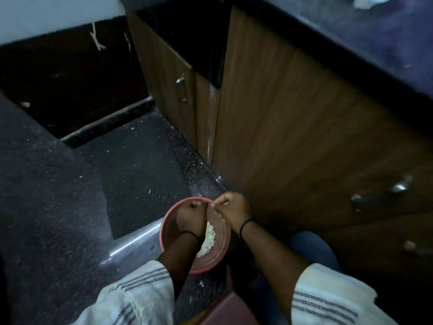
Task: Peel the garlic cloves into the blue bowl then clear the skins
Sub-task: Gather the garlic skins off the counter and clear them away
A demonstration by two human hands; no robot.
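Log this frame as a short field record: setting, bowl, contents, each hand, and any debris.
setting: dim kitchen floor beside wooden cabinets
bowl: reddish-pink bowl on the floor; no blue bowl in view
contents: pale heap of garlic pieces, cloves or skins cannot be told
left hand: left hand over the bowl, fingers curled at the far rim on something small and pale
right hand: right hand at the far rim, pinching a small pale bit
wrists: dark band on each
debris: pale flecks scattered on the floor
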